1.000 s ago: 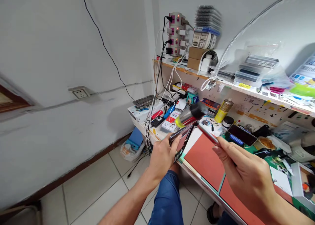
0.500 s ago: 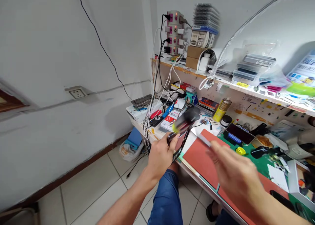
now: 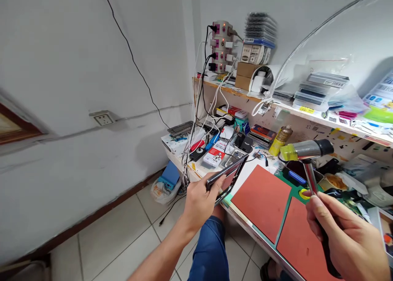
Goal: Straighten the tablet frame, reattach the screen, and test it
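My left hand (image 3: 199, 199) is closed on the lower left edge of a tablet (image 3: 230, 178), thin and dark-edged, held tilted on its side at the bench's front edge. My thumb lies along its inner face, where reddish and dark areas show. My right hand (image 3: 340, 227) is wrapped round the dark grip of a small mallet (image 3: 310, 150). The mallet stands upright over the right part of the bench, apart from the tablet, its metal head having a yellow face at the left and a black one at the right. Below lie two reddish-brown mats (image 3: 264, 199) on a green surface.
Cables (image 3: 196, 121) hang down at the bench's left end, near boxes and tools. A yellow spray can (image 3: 281, 139) stands under the shelf (image 3: 284, 103). A socket tower (image 3: 221, 47) and stacked boxes stand on that shelf. A plastic bag (image 3: 166, 189) lies on the floor.
The mallet, blurred over the tablet before, has swung right and up, away from it. My right hand has moved right with it. The left hand still holds the tablet; the view has shifted slightly.
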`<action>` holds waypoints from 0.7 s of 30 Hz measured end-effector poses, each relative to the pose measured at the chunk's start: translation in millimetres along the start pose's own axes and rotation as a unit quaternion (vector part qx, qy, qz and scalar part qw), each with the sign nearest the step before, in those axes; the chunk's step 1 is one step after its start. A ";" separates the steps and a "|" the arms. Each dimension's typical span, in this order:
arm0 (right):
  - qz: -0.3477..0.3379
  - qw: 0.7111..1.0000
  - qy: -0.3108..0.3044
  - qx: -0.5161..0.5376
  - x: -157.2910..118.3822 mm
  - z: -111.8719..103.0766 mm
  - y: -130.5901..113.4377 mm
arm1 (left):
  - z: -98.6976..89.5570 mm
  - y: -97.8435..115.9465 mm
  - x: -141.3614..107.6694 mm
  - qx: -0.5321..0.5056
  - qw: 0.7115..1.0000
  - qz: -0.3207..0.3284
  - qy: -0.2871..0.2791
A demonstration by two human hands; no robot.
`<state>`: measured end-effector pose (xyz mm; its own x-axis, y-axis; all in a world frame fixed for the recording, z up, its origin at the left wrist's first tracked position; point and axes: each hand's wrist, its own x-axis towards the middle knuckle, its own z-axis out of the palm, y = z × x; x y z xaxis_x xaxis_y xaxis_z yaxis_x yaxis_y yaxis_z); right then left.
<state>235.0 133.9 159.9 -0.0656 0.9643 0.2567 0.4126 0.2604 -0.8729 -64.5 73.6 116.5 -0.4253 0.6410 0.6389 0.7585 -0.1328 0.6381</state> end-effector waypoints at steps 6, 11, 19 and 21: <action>-0.006 0.999 -0.030 -0.035 12.2 -4.7 16.5 | 5.6 -7.7 0.6 -0.010 1.000 0.013 0.024; -0.197 0.970 -0.018 -0.140 29.2 4.7 9.9 | 9.7 -7.9 0.8 0.048 0.998 0.021 0.026; -0.323 0.926 -0.007 -0.196 53.8 29.2 3.0 | 10.6 0.1 4.6 0.091 0.992 0.071 0.044; -0.332 0.923 0.014 -0.193 56.9 28.9 -0.3 | 11.2 0.4 4.3 0.097 0.990 0.091 0.046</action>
<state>204.9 190.1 162.8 -0.3991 0.5944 0.6982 0.5826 0.7524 -0.3074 -60.4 84.7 114.7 -0.3093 0.5462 0.7784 0.9034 -0.0870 0.4200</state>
